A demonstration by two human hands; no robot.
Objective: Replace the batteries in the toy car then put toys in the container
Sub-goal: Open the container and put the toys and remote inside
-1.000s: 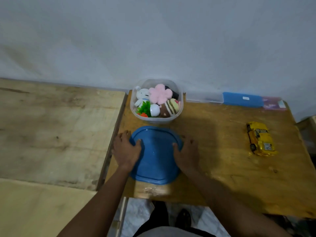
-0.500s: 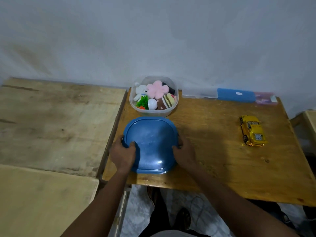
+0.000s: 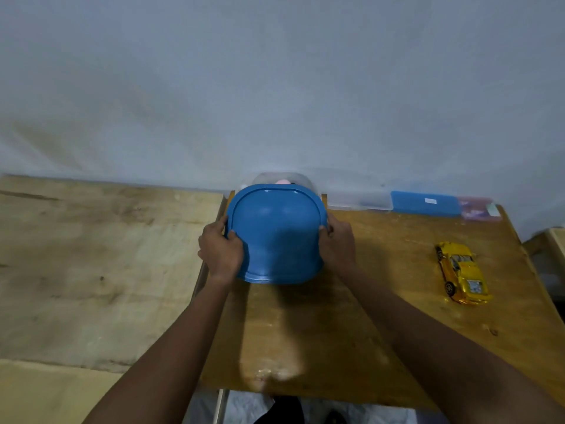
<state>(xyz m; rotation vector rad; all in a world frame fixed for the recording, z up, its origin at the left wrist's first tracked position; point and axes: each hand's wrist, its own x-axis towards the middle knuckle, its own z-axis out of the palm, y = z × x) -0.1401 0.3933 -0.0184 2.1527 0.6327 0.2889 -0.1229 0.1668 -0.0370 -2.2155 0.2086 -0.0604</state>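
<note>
1. Container (image 3: 305, 181), head view: the clear tub stands at the far edge of the tabletop (image 3: 382, 301) against the wall. The blue lid (image 3: 276, 234) held in front of it hides nearly all of it. Only its back rim and a bit of a pink toy (image 3: 282, 181) show above the lid.
2. Both hands are clamped on the lid. The left hand (image 3: 220, 252) curls round its left edge and the right hand (image 3: 337, 246) round its right edge, with the thumbs on top. I cannot tell whether the lid touches the tub.
3. The yellow toy car (image 3: 461, 273) lies on the tabletop well to the right, apart from the hands.
4. Along the back edge, right of the tub, lie a clear box (image 3: 357, 200), a blue box (image 3: 425, 203) and a pink case (image 3: 478, 209) in a row.
5. A paler wooden surface (image 3: 91, 255) adjoins the tabletop on the left.
</note>
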